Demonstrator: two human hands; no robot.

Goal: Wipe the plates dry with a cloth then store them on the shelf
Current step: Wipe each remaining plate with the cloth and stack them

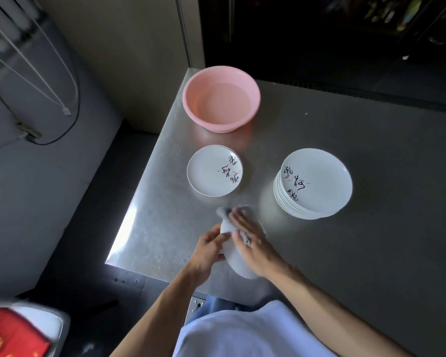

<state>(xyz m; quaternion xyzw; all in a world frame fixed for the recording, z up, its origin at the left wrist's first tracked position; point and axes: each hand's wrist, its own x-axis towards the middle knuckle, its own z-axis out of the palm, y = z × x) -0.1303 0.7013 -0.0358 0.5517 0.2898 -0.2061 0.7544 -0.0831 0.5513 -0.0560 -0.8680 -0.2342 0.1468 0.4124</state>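
Note:
My left hand [208, 247] grips the left rim of a white plate [235, 261], held tilted on edge above the near part of the steel table. My right hand [252, 239] presses a grey cloth [223, 212] against the plate's face with the fingers stretched out; the cloth bunches out past the fingertips and is blurred. A white plate with black brush writing [211, 173] lies flat at the table's left middle, on at least one more plate. To the right stands a tall stack of several like plates [317, 184].
A pink plastic basin [191, 104] holding water sits at the far left of the steel table [371, 240]. The table's left edge drops to a dark floor. A red box [13, 336] lies at lower left. Cables hang on the left wall.

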